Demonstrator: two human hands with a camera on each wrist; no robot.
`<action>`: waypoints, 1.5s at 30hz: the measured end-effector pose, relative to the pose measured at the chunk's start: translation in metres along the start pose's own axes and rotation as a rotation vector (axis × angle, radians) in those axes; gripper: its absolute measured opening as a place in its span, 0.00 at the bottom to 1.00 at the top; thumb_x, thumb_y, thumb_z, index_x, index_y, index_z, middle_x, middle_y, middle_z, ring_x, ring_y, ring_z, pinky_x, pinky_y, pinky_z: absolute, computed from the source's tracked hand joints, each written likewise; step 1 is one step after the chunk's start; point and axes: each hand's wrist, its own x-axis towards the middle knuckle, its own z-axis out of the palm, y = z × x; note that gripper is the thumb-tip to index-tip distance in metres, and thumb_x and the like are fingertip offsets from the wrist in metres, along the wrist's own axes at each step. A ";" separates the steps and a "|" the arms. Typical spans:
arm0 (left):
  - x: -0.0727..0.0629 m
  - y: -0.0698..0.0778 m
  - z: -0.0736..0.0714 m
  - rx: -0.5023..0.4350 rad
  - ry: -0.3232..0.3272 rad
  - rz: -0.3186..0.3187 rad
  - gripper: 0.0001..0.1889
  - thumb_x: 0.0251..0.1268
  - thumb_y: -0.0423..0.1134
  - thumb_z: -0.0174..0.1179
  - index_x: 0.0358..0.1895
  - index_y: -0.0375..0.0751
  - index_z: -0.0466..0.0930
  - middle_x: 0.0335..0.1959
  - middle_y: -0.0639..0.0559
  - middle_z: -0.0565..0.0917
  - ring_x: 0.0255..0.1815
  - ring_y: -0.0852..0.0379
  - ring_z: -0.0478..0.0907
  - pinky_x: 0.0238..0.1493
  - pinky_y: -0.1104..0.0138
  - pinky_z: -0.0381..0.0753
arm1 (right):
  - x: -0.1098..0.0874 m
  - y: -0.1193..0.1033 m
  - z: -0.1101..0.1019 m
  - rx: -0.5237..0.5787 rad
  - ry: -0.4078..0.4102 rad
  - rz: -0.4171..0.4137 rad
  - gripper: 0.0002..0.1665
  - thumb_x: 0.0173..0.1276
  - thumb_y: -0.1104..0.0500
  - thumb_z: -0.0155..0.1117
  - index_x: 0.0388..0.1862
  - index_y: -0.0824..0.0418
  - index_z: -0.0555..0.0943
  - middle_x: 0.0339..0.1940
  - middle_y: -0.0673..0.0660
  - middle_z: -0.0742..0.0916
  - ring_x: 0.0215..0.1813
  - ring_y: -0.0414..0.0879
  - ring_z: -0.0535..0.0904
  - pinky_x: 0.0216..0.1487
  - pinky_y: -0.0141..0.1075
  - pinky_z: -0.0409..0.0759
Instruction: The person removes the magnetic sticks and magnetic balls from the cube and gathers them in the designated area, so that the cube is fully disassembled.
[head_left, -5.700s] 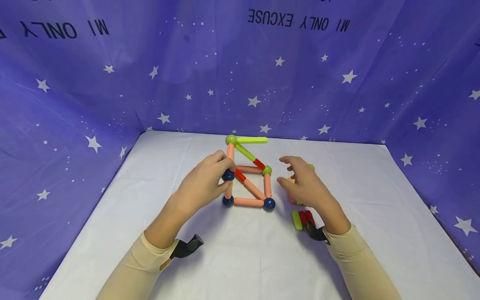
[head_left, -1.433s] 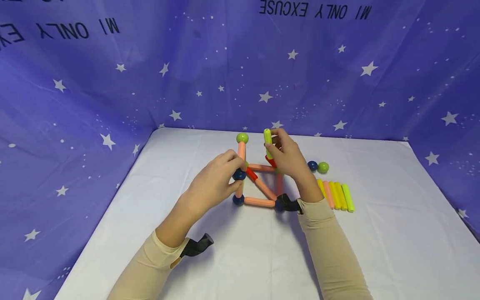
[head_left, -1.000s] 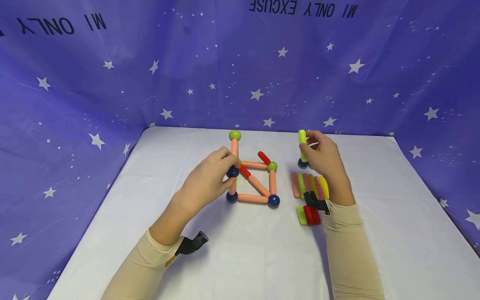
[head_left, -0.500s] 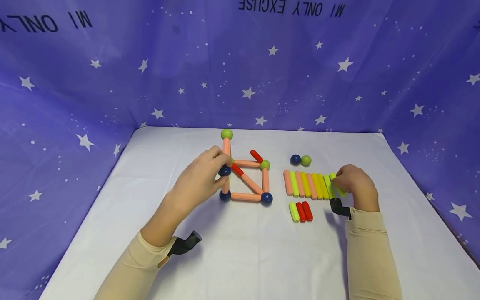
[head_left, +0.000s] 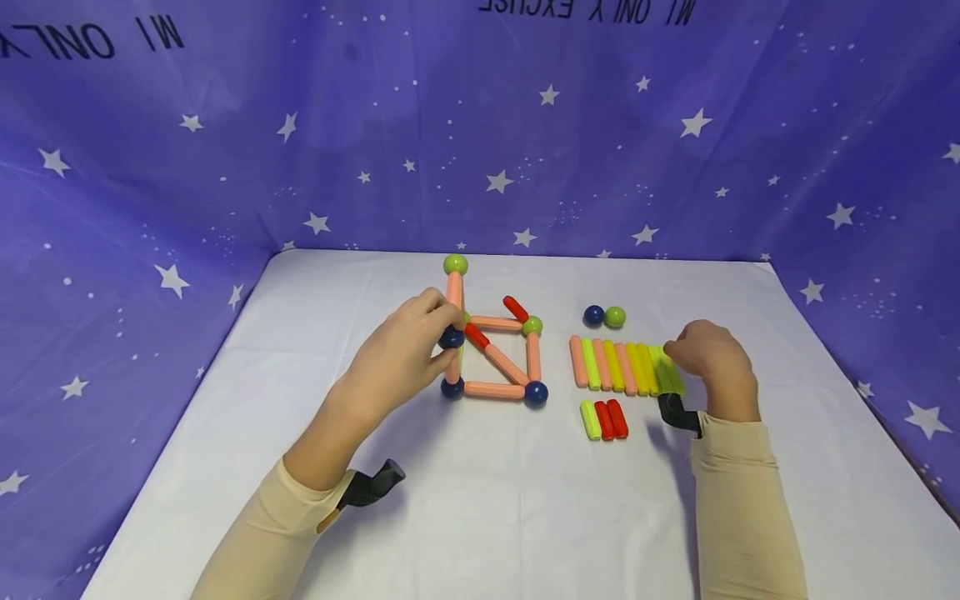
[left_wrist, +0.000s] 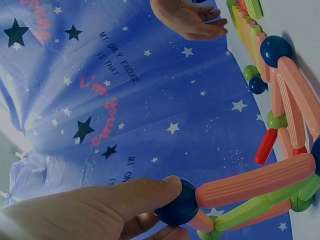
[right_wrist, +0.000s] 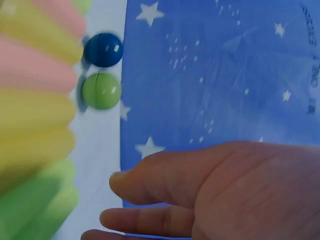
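My left hand [head_left: 401, 346] pinches a dark blue ball [left_wrist: 177, 204] between thumb and fingers. That ball is a raised corner of a magnetic stick-and-ball frame. From it, in the left wrist view, a salmon stick [left_wrist: 255, 180] runs to another blue ball. At the base, salmon sticks [head_left: 495, 390] form a square with a red-and-salmon diagonal across it. A short red stick [head_left: 515, 307] tilts up from a green corner ball [head_left: 532, 326]. My right hand [head_left: 712, 358] hovers beside the right end of a row of loose sticks [head_left: 618, 367], fingers extended, holding nothing.
Behind the row lie a loose blue ball [head_left: 593, 315] and a green ball [head_left: 615, 317], side by side. In front of it are one short green stick [head_left: 591, 420] and two red ones [head_left: 611, 419]. A starry purple cloth [head_left: 450, 125] surrounds the white table.
My right hand took a yellow-green stick off the frame, carried it right, laid it at the row's end and released it. An earlier stick on the top green ball is gone. My left hand keeps its pinch.
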 end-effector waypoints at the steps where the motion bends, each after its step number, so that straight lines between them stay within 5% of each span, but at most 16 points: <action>1: 0.000 -0.001 -0.001 -0.001 -0.001 -0.002 0.13 0.54 0.29 0.70 0.44 0.41 0.81 0.41 0.52 0.75 0.37 0.57 0.71 0.39 0.66 0.76 | -0.001 -0.005 0.000 -0.009 0.012 -0.008 0.31 0.69 0.51 0.49 0.55 0.78 0.74 0.49 0.74 0.80 0.45 0.64 0.77 0.43 0.55 0.78; 7: -0.001 -0.003 -0.003 0.011 0.006 -0.005 0.13 0.54 0.28 0.69 0.43 0.41 0.81 0.40 0.52 0.75 0.36 0.56 0.71 0.38 0.67 0.75 | -0.004 -0.051 0.009 0.044 0.101 -0.084 0.26 0.70 0.53 0.54 0.57 0.73 0.74 0.50 0.72 0.80 0.44 0.62 0.76 0.43 0.54 0.78; 15: -0.002 -0.001 -0.003 0.025 -0.013 -0.017 0.13 0.55 0.30 0.70 0.44 0.40 0.82 0.39 0.52 0.75 0.35 0.56 0.70 0.35 0.69 0.74 | 0.005 -0.116 0.033 0.106 0.199 -0.439 0.22 0.69 0.57 0.57 0.58 0.67 0.76 0.48 0.64 0.83 0.49 0.58 0.78 0.51 0.53 0.76; 20: -0.002 -0.003 0.000 0.037 -0.019 -0.021 0.14 0.54 0.31 0.71 0.45 0.41 0.82 0.39 0.53 0.74 0.35 0.57 0.70 0.35 0.69 0.73 | 0.020 -0.143 0.048 0.138 0.209 -0.557 0.23 0.68 0.59 0.59 0.60 0.66 0.75 0.52 0.65 0.82 0.52 0.59 0.78 0.54 0.52 0.76; 32: -0.001 -0.004 -0.003 0.044 -0.013 -0.022 0.14 0.54 0.33 0.71 0.44 0.43 0.82 0.39 0.55 0.74 0.35 0.58 0.69 0.35 0.70 0.72 | 0.040 -0.176 0.055 0.053 0.203 -0.545 0.28 0.67 0.59 0.63 0.62 0.71 0.72 0.50 0.67 0.81 0.52 0.58 0.77 0.56 0.51 0.74; 38: 0.000 -0.003 -0.003 0.046 -0.012 -0.018 0.14 0.54 0.32 0.71 0.44 0.43 0.82 0.39 0.55 0.74 0.35 0.58 0.69 0.35 0.69 0.72 | 0.041 -0.182 0.059 0.047 0.194 -0.496 0.19 0.68 0.57 0.65 0.52 0.67 0.76 0.39 0.62 0.77 0.40 0.53 0.74 0.44 0.45 0.75; 45: -0.002 -0.003 -0.003 0.045 -0.016 -0.020 0.13 0.54 0.32 0.71 0.43 0.43 0.82 0.38 0.54 0.74 0.35 0.58 0.69 0.35 0.69 0.72 | 0.040 -0.174 0.055 0.127 0.168 -0.491 0.12 0.72 0.59 0.59 0.49 0.65 0.75 0.38 0.61 0.80 0.40 0.55 0.75 0.45 0.46 0.74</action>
